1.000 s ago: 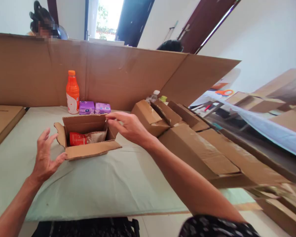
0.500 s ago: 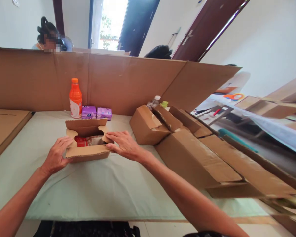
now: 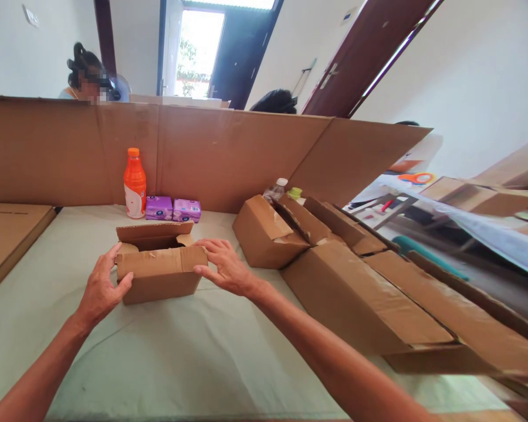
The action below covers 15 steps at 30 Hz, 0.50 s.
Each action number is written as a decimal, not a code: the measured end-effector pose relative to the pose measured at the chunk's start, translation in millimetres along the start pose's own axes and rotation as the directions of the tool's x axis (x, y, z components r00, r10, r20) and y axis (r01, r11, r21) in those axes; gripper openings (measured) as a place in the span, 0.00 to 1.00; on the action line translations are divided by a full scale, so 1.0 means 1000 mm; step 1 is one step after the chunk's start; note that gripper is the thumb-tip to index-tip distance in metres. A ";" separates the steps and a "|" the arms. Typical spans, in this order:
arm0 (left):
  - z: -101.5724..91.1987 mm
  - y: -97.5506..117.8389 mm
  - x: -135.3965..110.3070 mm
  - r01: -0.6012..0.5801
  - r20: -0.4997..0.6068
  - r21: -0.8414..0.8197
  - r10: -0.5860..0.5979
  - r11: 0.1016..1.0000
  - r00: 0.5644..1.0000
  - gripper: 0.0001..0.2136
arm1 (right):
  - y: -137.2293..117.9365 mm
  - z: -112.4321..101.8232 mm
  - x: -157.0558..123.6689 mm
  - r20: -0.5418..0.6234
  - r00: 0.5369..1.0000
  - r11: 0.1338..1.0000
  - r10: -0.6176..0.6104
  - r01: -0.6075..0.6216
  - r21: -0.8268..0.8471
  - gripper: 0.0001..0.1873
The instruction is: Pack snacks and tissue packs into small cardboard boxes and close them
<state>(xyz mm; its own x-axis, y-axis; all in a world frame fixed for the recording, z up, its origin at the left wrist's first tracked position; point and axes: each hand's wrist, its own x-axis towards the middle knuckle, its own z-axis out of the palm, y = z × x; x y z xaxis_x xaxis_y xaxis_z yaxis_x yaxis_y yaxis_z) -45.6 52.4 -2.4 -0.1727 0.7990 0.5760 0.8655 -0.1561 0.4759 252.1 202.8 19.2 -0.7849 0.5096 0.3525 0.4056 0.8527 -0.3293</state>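
A small cardboard box (image 3: 161, 272) sits on the pale green table cover (image 3: 180, 351) in front of me. Its two side flaps are folded in and the near flap stands up, hiding what is inside. The far flap leans back. My left hand (image 3: 101, 287) grips the box's left end, thumb at the front and fingers curled over the folded flap. On the box's right end my right hand (image 3: 224, 266) presses with fingers held together along the top edge.
An orange bottle (image 3: 134, 184) and two purple packets (image 3: 172, 208) stand behind the box against a tall cardboard screen (image 3: 229, 152). Several empty cardboard boxes (image 3: 334, 264) lie in a row to the right. Flat cardboard (image 3: 4, 231) lies at left. A person sits beyond the screen.
Both hands closed onto the box ends and folded the side flaps in. The near flap came up and now hides the red packet that showed inside.
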 end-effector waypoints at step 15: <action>0.017 0.010 0.009 -0.015 -0.127 0.130 0.032 0.991 0.991 0.18 | -0.016 -0.030 0.055 -0.148 0.989 0.999 -0.010 0.003 -0.048 0.36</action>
<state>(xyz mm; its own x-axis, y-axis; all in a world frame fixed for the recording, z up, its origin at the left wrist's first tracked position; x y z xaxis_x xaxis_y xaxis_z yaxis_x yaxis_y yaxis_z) -30.7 68.0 -3.2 -0.2036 0.7134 0.6705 0.9217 -0.0913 0.3770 216.1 220.3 69.8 -0.7110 0.5124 0.4815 0.4256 0.8587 -0.2854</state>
